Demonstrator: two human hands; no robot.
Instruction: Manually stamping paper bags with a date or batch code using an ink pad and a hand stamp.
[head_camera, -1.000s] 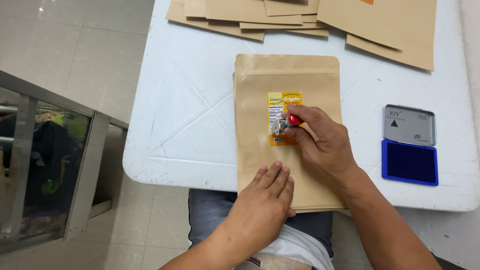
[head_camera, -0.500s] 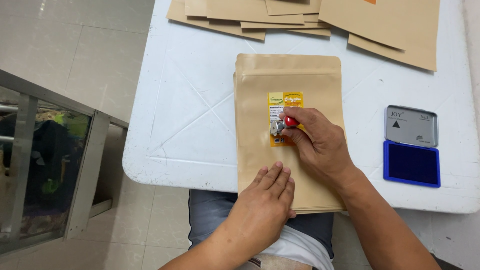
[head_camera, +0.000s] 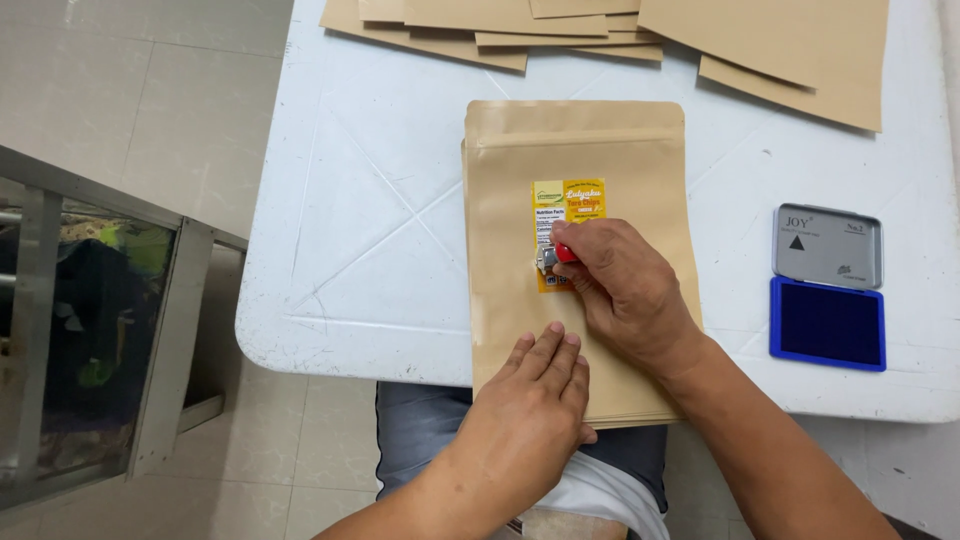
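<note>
- A kraft paper pouch (head_camera: 580, 200) lies flat on the white surface (head_camera: 370, 230), its bottom edge hanging over the near edge toward the person.
- The left hand (head_camera: 535, 395) rests flat, fingers together, on the pouch's lower part.
- The right hand (head_camera: 625, 290) is clamped on a small red-handled stamp (head_camera: 555, 257), pressing it onto the yellow label (head_camera: 566, 205) at the pouch's middle.
- An open blue ink pad (head_camera: 827, 320) sits to the right, apart from both hands.
</note>
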